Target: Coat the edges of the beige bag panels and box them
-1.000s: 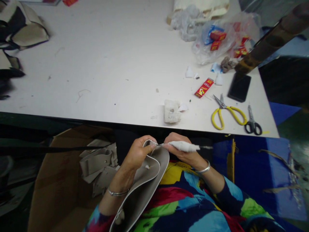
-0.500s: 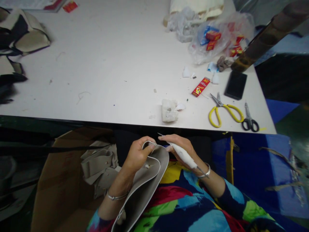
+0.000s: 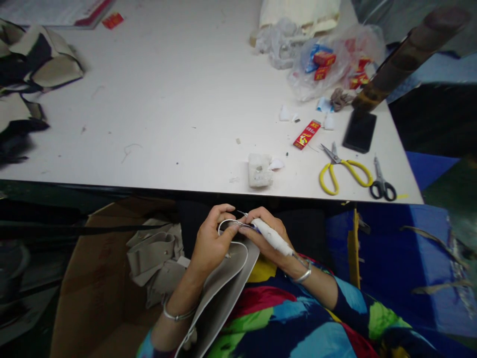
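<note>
My left hand [image 3: 213,237] is closed on the top edge of a curved grey leather piece [image 3: 223,278] that lies over my lap, below the table's near edge. My right hand [image 3: 266,236] grips a slim white-handled tool [image 3: 271,236] like a pen, its metal tip resting on the leather edge right beside my left thumb. Both wrists wear silver bangles.
A white table [image 3: 167,99] carries a white block [image 3: 259,170], a red packet [image 3: 306,134], yellow scissors [image 3: 345,169], black scissors [image 3: 380,182], a black phone [image 3: 359,131] and a plastic bag of red boxes [image 3: 331,62]. A cardboard box [image 3: 97,278] with grey leather pieces [image 3: 154,256] stands at my left.
My right hand turned the white tool from pointing sideways to a pen grip, lifted its tip briefly, then brought it back onto the leather edge. My left hand kept its hold.
</note>
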Available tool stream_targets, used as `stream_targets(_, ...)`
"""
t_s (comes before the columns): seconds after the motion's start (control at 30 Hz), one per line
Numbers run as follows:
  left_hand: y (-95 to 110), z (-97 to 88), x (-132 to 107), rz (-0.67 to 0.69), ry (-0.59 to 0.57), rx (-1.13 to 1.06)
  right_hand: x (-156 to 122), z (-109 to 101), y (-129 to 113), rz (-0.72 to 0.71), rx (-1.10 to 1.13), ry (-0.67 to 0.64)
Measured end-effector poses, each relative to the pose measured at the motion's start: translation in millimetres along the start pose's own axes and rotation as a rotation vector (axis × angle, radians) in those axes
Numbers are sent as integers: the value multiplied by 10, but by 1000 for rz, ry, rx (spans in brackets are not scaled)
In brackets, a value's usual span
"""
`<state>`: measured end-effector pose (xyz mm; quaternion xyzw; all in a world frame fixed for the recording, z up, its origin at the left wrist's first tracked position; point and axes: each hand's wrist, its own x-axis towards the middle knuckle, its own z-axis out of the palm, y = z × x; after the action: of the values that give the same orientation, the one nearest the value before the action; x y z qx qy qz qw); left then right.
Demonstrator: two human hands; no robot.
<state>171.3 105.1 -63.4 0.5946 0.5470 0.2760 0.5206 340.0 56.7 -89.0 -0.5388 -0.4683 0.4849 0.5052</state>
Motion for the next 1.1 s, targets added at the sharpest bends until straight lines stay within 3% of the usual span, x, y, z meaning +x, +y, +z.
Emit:
stream_targets(0.33, -30, -50, -6, -16, -67, 29, -12, -11, 37, 50, -1, -44)
stream_targets(0.53, 0, -43, -35, -26, -105, 13, -12, -6, 8, 9, -99, -34)
stream_targets(0.83, 26, -1, -88, -75, -73, -91, -71, 20, 8, -144, -212, -36)
stream_targets(1.1, -30, -16, -158, -87, -51, -157, -139, -31, -39, -124, -209, -84)
